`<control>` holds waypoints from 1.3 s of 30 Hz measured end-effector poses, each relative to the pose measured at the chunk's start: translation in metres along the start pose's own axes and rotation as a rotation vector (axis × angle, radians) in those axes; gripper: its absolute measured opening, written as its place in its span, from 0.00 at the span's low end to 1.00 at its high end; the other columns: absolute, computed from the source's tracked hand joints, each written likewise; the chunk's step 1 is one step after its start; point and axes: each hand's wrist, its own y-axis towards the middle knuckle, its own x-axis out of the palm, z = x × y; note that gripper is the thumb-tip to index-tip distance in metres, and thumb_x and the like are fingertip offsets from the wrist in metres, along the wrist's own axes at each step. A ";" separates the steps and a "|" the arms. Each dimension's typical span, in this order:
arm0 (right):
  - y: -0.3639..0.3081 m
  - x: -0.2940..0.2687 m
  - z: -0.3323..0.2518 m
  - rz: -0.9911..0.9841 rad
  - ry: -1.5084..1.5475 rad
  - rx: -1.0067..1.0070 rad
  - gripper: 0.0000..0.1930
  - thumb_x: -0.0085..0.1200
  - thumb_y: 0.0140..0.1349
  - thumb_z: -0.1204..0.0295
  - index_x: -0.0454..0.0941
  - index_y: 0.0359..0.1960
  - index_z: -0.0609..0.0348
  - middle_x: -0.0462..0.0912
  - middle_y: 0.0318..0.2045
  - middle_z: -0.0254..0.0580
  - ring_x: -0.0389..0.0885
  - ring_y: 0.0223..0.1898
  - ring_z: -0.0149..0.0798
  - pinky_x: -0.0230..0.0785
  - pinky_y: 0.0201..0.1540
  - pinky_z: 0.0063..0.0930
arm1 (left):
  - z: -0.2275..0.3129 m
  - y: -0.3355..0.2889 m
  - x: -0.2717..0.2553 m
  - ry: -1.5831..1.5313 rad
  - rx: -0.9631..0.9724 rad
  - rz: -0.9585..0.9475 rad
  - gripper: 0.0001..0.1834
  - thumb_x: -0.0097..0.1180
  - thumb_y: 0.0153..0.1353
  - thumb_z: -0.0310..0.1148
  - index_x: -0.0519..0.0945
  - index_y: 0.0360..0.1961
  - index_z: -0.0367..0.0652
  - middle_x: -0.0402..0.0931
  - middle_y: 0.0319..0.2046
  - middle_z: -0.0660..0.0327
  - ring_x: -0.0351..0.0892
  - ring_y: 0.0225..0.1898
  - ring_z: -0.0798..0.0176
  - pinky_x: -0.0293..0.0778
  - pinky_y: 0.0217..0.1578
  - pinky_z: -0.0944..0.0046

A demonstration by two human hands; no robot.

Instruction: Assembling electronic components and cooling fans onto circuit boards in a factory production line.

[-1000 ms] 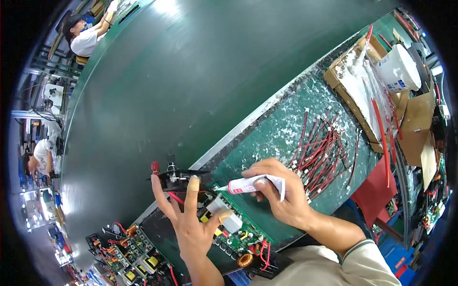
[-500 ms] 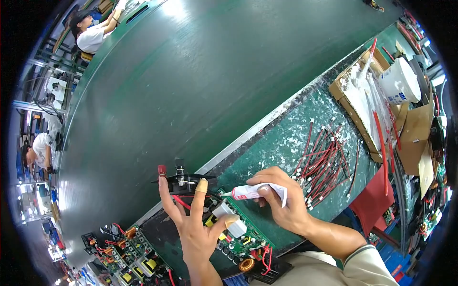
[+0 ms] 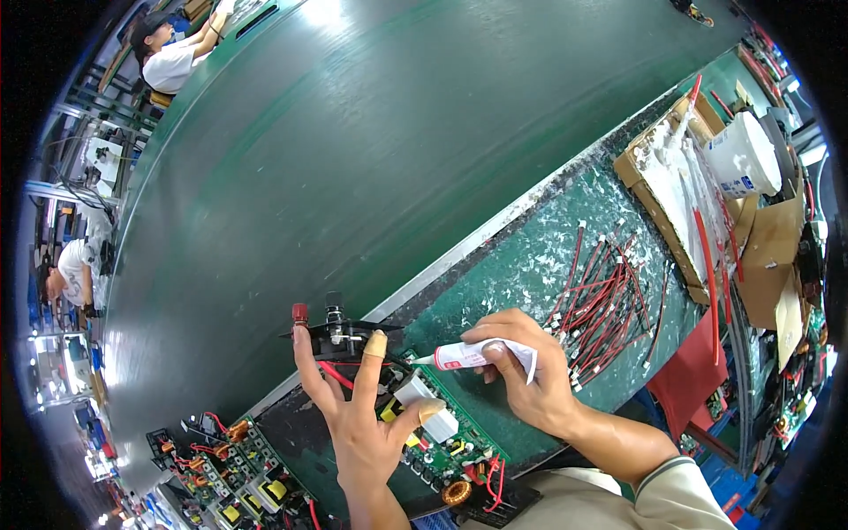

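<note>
My right hand (image 3: 521, 371) is closed round a white and red squeeze tube (image 3: 461, 356). The tube's pale nozzle points left, at the far corner of a green circuit board (image 3: 477, 433). My left hand (image 3: 367, 415) has its fingers spread over the board. One fingertip rests by a red terminal post (image 3: 300, 314) on a black panel (image 3: 318, 338), and another finger, with a beige cover, lies at the panel's right part. A black terminal post (image 3: 334, 309) stands between them. My left thumb, also covered, touches the white block (image 3: 415, 390) on the board.
Several more circuit boards (image 3: 238, 477) lie at the lower left. A heap of red and black wires (image 3: 609, 305) is on the bench to the right. Beyond it are a cardboard box (image 3: 658, 190) and a white bucket (image 3: 744, 157). A co-worker (image 3: 168, 57) sits across the wide green belt (image 3: 380, 168).
Hardly anything differs. The tube and my right hand have shifted very slightly right, with the nozzle still at the board's corner. My left hand holds its place.
</note>
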 end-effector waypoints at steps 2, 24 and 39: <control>0.000 0.000 -0.002 0.014 -0.007 0.004 0.09 0.48 0.71 0.78 0.81 0.46 0.64 0.78 0.44 0.45 0.81 0.32 0.30 0.76 0.32 0.22 | 0.000 0.000 0.000 0.005 0.004 -0.001 0.45 0.72 0.44 0.56 0.75 0.64 0.51 0.35 0.73 0.39 0.43 0.73 0.31 0.54 0.67 0.38; 0.033 -0.058 -0.020 0.261 -0.173 0.080 0.14 0.53 0.70 0.69 0.78 0.53 0.65 0.82 0.34 0.37 0.78 0.30 0.25 0.72 0.34 0.21 | -0.003 -0.004 -0.016 0.032 0.073 0.123 0.43 0.75 0.47 0.36 0.72 0.66 0.51 0.49 0.72 0.46 0.59 0.69 0.40 0.64 0.64 0.49; -0.153 -0.022 -0.045 -0.411 -0.702 0.009 0.17 0.63 0.59 0.55 0.84 0.33 0.59 0.82 0.32 0.51 0.81 0.36 0.53 0.74 0.42 0.44 | 0.013 -0.057 -0.045 -0.009 0.247 -0.034 0.27 0.65 0.57 0.29 0.76 0.60 0.48 0.65 0.66 0.51 0.67 0.65 0.45 0.67 0.64 0.52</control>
